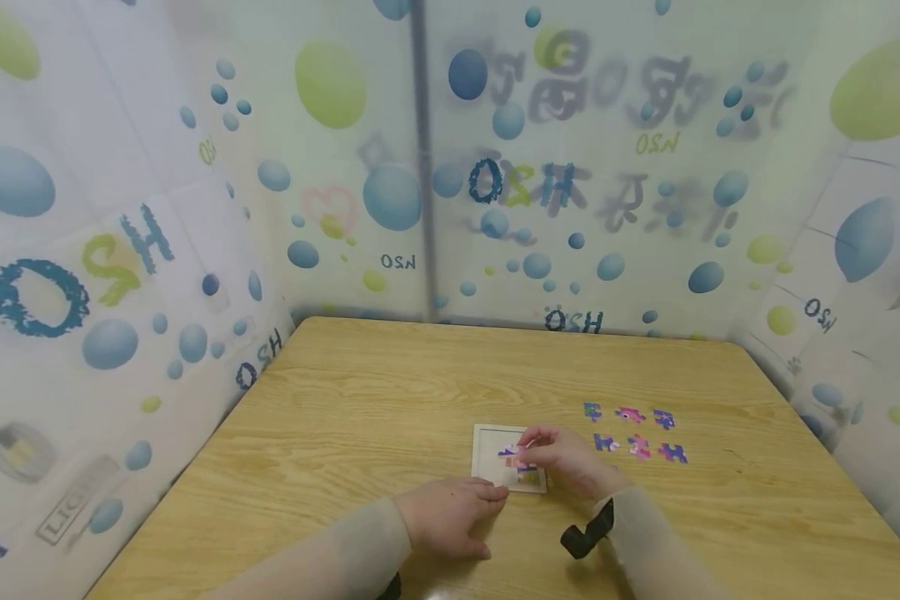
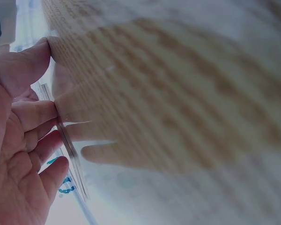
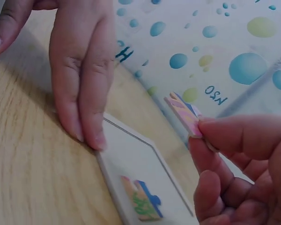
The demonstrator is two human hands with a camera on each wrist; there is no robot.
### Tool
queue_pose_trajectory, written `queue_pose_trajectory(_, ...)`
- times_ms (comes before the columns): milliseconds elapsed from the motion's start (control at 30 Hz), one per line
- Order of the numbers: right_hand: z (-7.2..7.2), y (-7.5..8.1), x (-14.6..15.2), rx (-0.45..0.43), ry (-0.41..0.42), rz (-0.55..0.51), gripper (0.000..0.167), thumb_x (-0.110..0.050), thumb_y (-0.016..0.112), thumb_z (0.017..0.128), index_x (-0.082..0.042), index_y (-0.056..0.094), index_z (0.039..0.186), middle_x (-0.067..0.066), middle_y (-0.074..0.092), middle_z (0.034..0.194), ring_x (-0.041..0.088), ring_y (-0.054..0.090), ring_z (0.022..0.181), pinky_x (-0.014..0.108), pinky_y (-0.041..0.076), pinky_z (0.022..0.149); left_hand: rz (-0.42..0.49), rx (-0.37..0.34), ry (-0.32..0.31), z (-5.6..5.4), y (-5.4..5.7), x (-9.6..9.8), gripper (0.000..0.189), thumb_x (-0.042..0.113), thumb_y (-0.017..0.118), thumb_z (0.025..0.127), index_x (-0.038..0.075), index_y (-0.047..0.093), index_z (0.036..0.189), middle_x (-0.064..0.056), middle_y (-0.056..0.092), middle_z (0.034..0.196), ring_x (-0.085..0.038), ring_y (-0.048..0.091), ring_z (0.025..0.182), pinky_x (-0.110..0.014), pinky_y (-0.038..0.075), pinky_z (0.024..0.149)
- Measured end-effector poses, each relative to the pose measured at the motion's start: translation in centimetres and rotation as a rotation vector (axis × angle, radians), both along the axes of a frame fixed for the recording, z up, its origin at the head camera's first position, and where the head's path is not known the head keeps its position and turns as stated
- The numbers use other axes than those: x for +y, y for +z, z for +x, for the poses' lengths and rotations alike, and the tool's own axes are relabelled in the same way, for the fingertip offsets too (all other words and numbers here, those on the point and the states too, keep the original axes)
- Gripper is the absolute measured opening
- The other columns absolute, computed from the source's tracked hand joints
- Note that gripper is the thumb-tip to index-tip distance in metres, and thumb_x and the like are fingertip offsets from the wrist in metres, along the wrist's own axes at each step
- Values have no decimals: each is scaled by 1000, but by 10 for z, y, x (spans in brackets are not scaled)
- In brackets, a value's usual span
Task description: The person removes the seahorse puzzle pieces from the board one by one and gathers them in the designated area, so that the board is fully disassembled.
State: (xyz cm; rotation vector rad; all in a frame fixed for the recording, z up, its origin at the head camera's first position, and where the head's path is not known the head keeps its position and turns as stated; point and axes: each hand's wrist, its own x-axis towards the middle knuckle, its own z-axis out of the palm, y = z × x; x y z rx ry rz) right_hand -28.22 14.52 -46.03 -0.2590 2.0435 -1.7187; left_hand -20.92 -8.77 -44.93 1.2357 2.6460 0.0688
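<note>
A shallow white puzzle tray (image 1: pixel 482 477) lies on the table, its thin edge (image 2: pixel 74 157) showing in the left wrist view. My left hand (image 1: pixel 450 515) rests its fingertips on the tray's near left edge, fingers fairly straight, thumb apart. Over the tray, my right hand (image 1: pixel 567 462) pinches a pink, orange and blue jigsaw piece (image 3: pixel 183 114) between thumb and forefinger. That piece is tilted and raised in the right wrist view. Another jigsaw piece (image 3: pixel 141 200), orange, green and blue, lies inside the tray near its closest edge.
Right of the tray, several loose jigsaw pieces lie in two rows, among them a pink one (image 1: pixel 630 414) and a purple one (image 1: pixel 673 452). The wooden table (image 1: pixel 360 392) meets patterned curtains (image 1: pixel 330 167) at its back and sides. A black strap (image 1: pixel 589 532) circles the right wrist.
</note>
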Motion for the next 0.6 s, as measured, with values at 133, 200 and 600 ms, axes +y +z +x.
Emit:
queue_pose_trajectory(133,0,5,18,23,6,5,17,-17,72,85,-6,66,96,3,64,100,23,51,98,37,39,84,-3,-9,-2,0,0,0,70,51,62,88,14,43,145,4,35,152,-17,37,137,-30,31,111)
queue_pose_trajectory(200,0,7,31,37,5,10,16,-17,72,86,-6,66,96,1,64,96,21,51,91,35,40,79,-7,-17,4,0,0,0,70,50,62,88,15,43,145,5,35,152,-16,36,137,-29,30,111)
queue_pose_trajectory(600,-2,9,109,34,4,51,11,-17,67,90,-9,64,98,-2,64,94,16,58,87,33,47,76,-9,-25,14,2,2,1,69,48,64,88,14,44,145,6,34,153,-14,35,138,-26,30,111)
